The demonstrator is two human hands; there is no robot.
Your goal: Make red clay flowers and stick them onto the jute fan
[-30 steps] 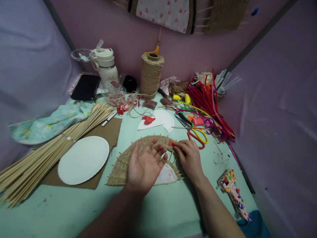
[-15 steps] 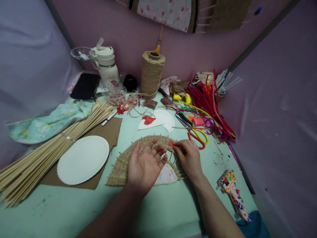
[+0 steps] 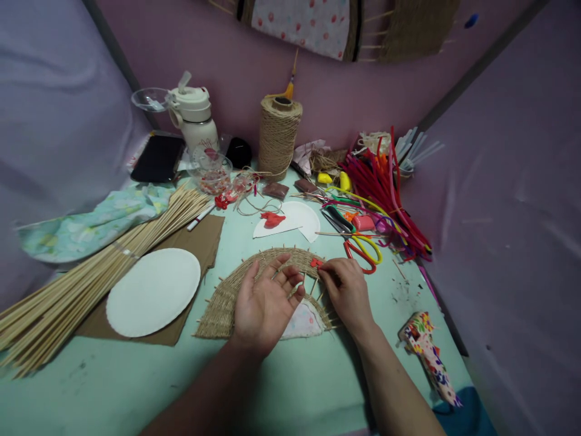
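A half-round fan woven from twine on wooden skewers (image 3: pixel 222 303) lies on the pale green table (image 3: pixel 299 387), with a white floral cloth patch at its centre. My left hand (image 3: pixel 265 306) rests flat on the fan, fingers spread apart. My right hand (image 3: pixel 347 290) is at the fan's right upper edge, fingers pinched on a small red piece (image 3: pixel 315 263) that sits against the weave.
A white paper disc (image 3: pixel 152 292) lies on cardboard beside a bundle of bamboo skewers (image 3: pixel 91 272). A twine spool (image 3: pixel 279 136), a bottle (image 3: pixel 195 118), scissors (image 3: pixel 363 248), red pipe cleaners (image 3: pixel 385 188), a white half disc (image 3: pixel 295 219) and a patterned glue gun (image 3: pixel 426 354) surround the fan.
Almost nothing has moved. My left fingers have shifted slightly on the fan and my right hand stays pinched on the red piece at the same spot.
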